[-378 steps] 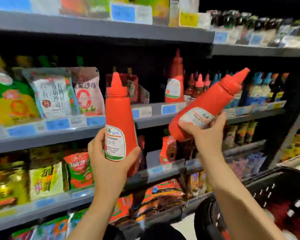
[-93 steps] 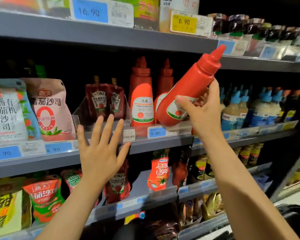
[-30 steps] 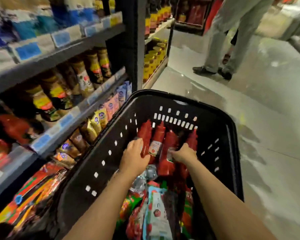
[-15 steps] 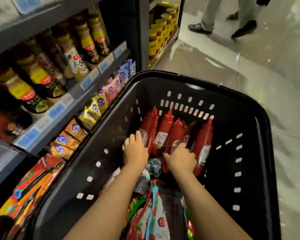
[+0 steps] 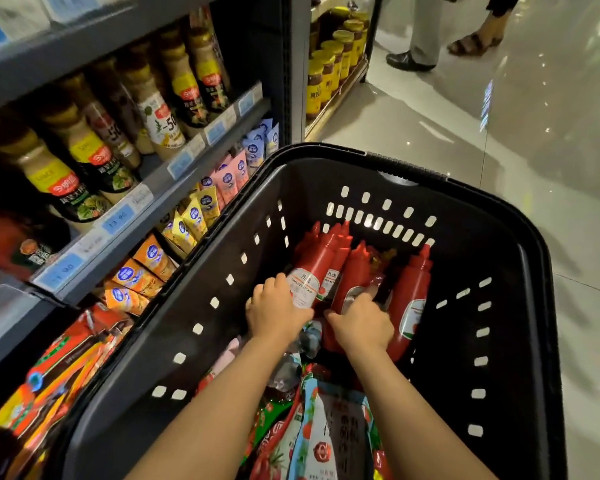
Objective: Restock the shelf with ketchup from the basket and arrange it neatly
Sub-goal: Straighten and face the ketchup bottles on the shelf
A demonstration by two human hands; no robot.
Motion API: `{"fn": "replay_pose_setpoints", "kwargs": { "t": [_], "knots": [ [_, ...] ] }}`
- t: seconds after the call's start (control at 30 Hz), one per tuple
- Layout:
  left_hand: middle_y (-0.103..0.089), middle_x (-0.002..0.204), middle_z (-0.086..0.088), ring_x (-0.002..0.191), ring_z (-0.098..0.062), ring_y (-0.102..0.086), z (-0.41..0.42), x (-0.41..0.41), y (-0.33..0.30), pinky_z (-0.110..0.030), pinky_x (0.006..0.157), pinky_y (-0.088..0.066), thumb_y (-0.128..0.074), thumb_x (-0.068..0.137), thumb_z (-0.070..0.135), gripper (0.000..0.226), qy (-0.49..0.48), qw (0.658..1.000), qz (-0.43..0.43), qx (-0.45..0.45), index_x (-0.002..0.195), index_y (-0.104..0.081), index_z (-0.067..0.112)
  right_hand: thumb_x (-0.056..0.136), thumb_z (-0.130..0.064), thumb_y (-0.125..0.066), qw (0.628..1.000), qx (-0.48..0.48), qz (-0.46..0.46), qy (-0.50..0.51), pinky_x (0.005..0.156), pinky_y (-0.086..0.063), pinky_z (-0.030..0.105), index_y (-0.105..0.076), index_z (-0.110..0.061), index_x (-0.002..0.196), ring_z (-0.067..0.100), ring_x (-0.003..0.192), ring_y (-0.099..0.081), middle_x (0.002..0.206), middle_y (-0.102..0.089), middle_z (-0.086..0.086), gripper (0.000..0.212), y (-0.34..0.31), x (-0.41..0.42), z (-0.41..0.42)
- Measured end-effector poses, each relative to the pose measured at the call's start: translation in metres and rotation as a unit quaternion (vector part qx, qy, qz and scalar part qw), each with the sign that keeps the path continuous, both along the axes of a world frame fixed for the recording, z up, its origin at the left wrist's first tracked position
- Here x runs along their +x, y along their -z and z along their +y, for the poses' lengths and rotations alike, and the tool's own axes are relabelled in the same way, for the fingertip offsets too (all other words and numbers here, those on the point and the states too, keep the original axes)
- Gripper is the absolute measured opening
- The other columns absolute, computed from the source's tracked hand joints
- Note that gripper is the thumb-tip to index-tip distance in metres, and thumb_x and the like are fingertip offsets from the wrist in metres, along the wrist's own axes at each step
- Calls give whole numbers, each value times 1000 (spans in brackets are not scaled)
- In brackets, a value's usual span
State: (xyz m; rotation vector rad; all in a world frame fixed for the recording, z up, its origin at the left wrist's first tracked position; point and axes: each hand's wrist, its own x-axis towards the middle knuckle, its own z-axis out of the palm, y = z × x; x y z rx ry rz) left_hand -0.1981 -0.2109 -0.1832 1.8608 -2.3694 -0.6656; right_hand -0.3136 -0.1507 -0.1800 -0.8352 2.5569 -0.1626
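Both my hands reach down into the black plastic basket (image 5: 520, 258). Several red ketchup bottles lie side by side at its far end, caps pointing away from me. My left hand (image 5: 276, 311) is closed around the lower part of the leftmost ketchup bottle (image 5: 312, 268), over its white label. My right hand (image 5: 361, 323) grips the base of a middle ketchup bottle (image 5: 352, 271). Another ketchup bottle (image 5: 411, 296) lies untouched to the right. The ketchup shelf itself is out of view.
Sauce pouches (image 5: 329, 431) fill the basket's near end. On the left, shelves hold dressing bottles (image 5: 153, 109) and small sachets (image 5: 194, 216). Yellow-lidded jars (image 5: 323, 74) stand on a farther rack. A person's legs and shoes (image 5: 409, 60) stand on the shiny floor beyond.
Since half a second ago my hands have slid further onto the bottles and closed around them. Earlier, I was holding a bottle up at the ketchup shelf, then turned down to the basket.
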Motion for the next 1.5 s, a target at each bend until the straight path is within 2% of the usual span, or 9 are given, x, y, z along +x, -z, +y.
{"fn": "replay_pose_setpoints", "kwargs": {
  "t": [0.23,0.43,0.73,0.93,1.03,1.1,1.33,1.4,1.5],
  "knots": [
    [-57,115,4,110,-19,-49,15,17,-63,-31,87,-40,-75,69,49,62,-6,987,155,-50,120,-52,24,78,-49,-68,1000,-8,-12,9,88,-47,38,-30,-7,132,34,113,-57,118,-62,11,79,-3,0,1],
    [-55,116,15,111,-7,-46,43,64,-127,-24,92,-38,-80,60,52,81,-33,955,248,-159,131,-51,26,69,-45,-74,997,0,-77,26,86,-48,34,-56,-15,113,31,108,-60,114,-63,8,57,-12,-3,-2],
    [-56,110,32,111,-11,-55,68,124,-165,-44,93,-49,-74,55,58,76,-103,878,388,-259,127,-51,42,61,-41,-83,961,-238,-138,8,88,-48,41,-41,-18,123,33,104,-60,117,-62,9,79,-69,20,2],
    [-51,108,44,105,5,-50,78,158,-195,-28,90,-45,-74,60,52,73,-102,833,415,-352,128,-48,42,62,-38,-84,885,-433,-164,-53,89,-48,39,-36,-29,131,22,99,-60,113,-62,-3,85,-147,56,9],
    [-60,116,21,108,-14,-58,79,187,-208,-45,91,-49,-74,62,54,79,-125,808,419,-395,133,-48,32,61,-36,-87,828,-504,-228,-91,92,-49,40,-36,-28,135,14,98,-60,115,-57,-8,90,-187,86,12],
    [-57,120,13,109,-13,-53,83,209,-216,-46,93,-48,-72,63,54,81,-154,790,401,-438,135,-50,24,57,-33,-89,790,-539,-267,-120,92,-50,43,-37,-28,134,15,99,-61,118,-56,-6,93,-211,113,9],
    [-48,101,38,103,-7,-45,111,311,-250,-22,88,-36,-80,57,42,79,-268,715,370,-529,129,-47,40,62,-20,-87,664,-589,-396,-235,97,-49,46,-38,-24,136,20,110,-60,129,-53,1,89,-280,239,-9],
    [-50,101,25,99,-3,-42,119,343,-258,-25,88,-35,-76,61,47,76,-278,692,320,-584,130,-48,35,61,-21,-87,633,-602,-409,-263,99,-48,43,-40,-27,130,18,111,-59,128,-54,-1,84,-293,274,-12],
    [-60,110,0,101,-20,-50,127,389,-268,-31,91,-36,-70,65,50,75,-307,667,267,-624,131,-53,21,62,-19,-88,589,-623,-425,-290,100,-47,32,-38,-24,130,12,114,-58,125,-55,-3,85,-309,321,-17]
  ]
}}
